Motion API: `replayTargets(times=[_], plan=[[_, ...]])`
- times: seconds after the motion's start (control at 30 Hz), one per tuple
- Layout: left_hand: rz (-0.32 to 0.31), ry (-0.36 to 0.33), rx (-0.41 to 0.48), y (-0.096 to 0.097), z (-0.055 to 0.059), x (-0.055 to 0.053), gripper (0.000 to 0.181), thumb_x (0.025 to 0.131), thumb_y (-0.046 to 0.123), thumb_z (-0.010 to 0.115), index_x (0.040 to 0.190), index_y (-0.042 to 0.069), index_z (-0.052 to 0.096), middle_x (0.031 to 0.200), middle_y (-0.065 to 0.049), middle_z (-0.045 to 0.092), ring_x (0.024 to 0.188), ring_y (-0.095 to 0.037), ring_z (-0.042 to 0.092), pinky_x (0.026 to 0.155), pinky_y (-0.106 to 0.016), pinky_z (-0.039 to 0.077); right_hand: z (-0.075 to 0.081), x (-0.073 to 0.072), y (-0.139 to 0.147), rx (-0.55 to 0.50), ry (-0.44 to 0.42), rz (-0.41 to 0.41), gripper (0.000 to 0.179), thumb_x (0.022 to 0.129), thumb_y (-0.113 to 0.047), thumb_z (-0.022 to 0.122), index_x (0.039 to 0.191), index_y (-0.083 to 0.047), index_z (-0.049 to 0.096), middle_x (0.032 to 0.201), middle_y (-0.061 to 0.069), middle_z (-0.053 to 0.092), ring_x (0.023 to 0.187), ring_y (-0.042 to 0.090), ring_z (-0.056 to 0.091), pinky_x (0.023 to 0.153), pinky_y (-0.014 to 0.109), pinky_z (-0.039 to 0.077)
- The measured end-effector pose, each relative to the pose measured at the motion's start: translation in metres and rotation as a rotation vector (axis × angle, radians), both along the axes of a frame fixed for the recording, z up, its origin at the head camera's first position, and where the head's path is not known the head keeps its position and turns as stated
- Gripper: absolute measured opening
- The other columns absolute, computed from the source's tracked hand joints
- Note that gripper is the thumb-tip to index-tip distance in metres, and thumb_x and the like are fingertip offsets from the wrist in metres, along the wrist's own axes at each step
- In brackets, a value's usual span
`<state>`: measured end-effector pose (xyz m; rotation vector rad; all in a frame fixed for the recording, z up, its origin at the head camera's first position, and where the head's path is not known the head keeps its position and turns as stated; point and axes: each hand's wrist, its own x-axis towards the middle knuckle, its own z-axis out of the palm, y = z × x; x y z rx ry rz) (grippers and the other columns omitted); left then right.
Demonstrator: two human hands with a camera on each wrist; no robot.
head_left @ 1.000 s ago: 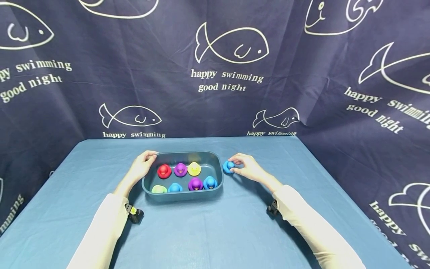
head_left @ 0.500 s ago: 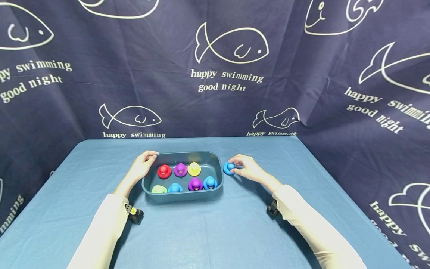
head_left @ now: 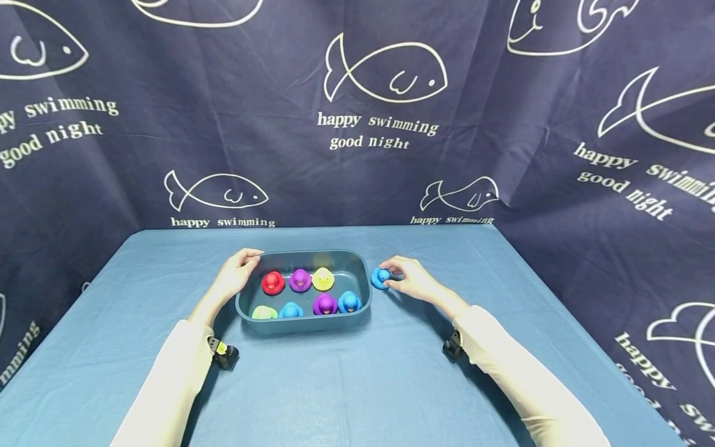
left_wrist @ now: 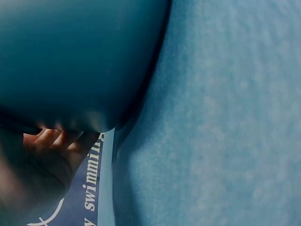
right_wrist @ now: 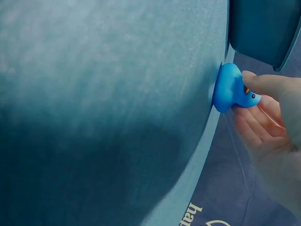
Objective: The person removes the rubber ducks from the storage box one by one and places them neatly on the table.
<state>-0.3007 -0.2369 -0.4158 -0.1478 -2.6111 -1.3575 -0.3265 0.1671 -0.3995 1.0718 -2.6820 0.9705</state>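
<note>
A dark teal plastic bin (head_left: 304, 325) stands on the table with several rubber ducks inside. My left hand (head_left: 236, 276) grips its back left corner at the rim; in the left wrist view the fingers (left_wrist: 59, 139) are partly hidden by the bin wall. Just right of the bin sits a blue rubber duck (head_left: 378, 280), its head pinched between the thumb and fingers of my right hand (head_left: 416, 279). The right wrist view shows this duck's base right at the tablecloth. Inside the bin, the back row has a red duck (head_left: 273, 283), a purple duck (head_left: 300, 281) and a yellow duck (head_left: 323, 279).
Along the bin's front lie a pale green duck (head_left: 264, 312), a blue duck (head_left: 291, 310), a second purple duck (head_left: 325, 305) and another blue duck (head_left: 349, 302). A blue cloth covers the table (head_left: 346, 391). Dark fish-print curtains (head_left: 385, 186) hang behind and at both sides.
The blue duck in my right hand shifts very slightly at the same spot beside the bin. My left hand and the bin stay in place.
</note>
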Motion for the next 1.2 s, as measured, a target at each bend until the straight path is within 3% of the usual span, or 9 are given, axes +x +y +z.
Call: replayTargets(times=[0.47,0.73,1.2], plan=[[-0.004,0.006,-0.013,0.001,0.000,-0.002,0.029,0.098,0.017,0.046,0.120,0.000,0.056,0.107,-0.023,0.064,0.096,-0.027,0.054,0.079,-0.032,0.040,0.001,0.000,0.003,0.049,0.036,0.026,0.052,0.077,-0.004,0.073,0.123,0.009,0.054,0.114,0.022,0.062,0.098,0.032,0.062,0.088,0.041,0.049],[-0.006,0.002,0.000,-0.001,0.000,-0.002,0.030,0.099,0.018,0.046,0.120,-0.001,0.056,0.107,-0.024,0.063,0.092,-0.023,0.053,0.077,-0.030,0.039,0.012,-0.001,0.004,0.015,0.021,0.034,0.047,0.078,-0.004,0.073,0.121,0.007,0.057,0.111,0.022,0.064,0.100,0.033,0.062,0.092,0.043,0.047],[-0.012,-0.012,0.014,0.000,0.001,-0.001,0.031,0.099,0.017,0.045,0.121,-0.002,0.055,0.109,-0.025,0.062,0.096,-0.028,0.054,0.078,-0.031,0.039,0.025,0.002,-0.001,-0.028,-0.016,0.006,0.038,0.081,-0.007,0.071,0.118,-0.001,0.062,0.111,0.016,0.066,0.101,0.027,0.063,0.092,0.038,0.048]])
